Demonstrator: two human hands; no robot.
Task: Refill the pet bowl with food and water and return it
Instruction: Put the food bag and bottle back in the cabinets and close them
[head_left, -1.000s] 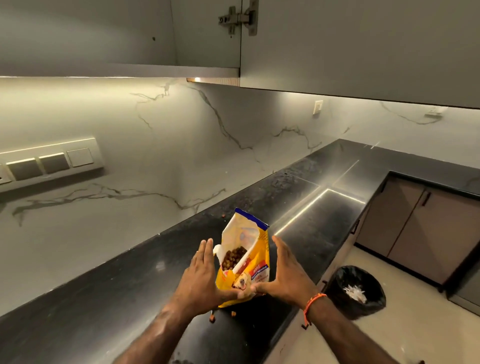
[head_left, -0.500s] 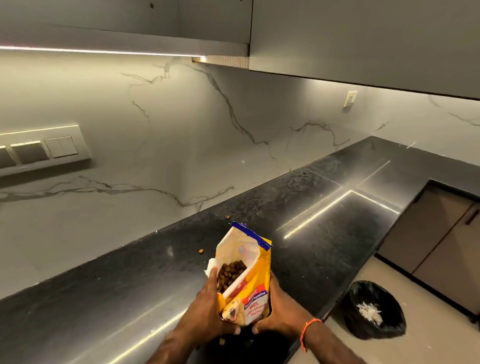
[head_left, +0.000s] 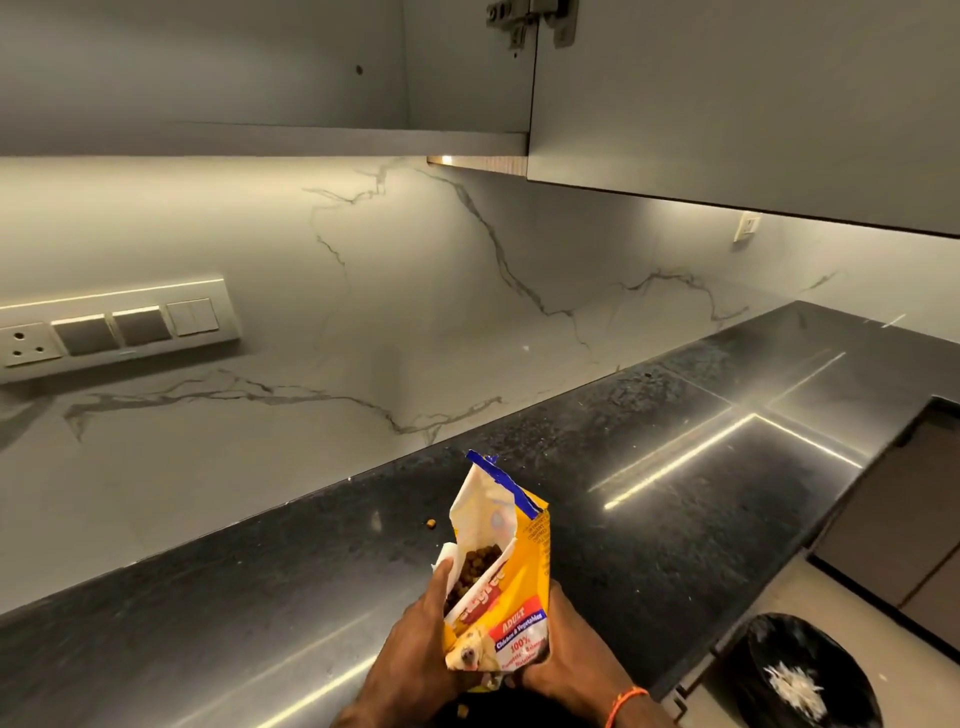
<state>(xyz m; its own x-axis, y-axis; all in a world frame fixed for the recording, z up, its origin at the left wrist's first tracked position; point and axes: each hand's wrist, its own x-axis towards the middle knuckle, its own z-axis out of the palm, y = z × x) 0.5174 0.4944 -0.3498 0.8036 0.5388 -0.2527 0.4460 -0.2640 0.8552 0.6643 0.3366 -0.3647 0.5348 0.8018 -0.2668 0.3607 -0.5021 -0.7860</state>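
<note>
- Left hand (head_left: 415, 631) and right hand (head_left: 563, 644) both clasp the open yellow pet-food bag (head_left: 501, 582) above the black stone worktop (head_left: 675, 493).
- Tilting it risks spilling brown kibble (head_left: 475, 569).

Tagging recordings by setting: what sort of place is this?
Most likely a home kitchen: a dark stone countertop along a marble backsplash, wall cabinets overhead, and a lined bin on the floor.

Both forearms are bare, no sleeves in view. A thin orange band, possibly braided thread (head_left: 623, 701), circles the right wrist; the left wrist shows nothing worn.
</note>
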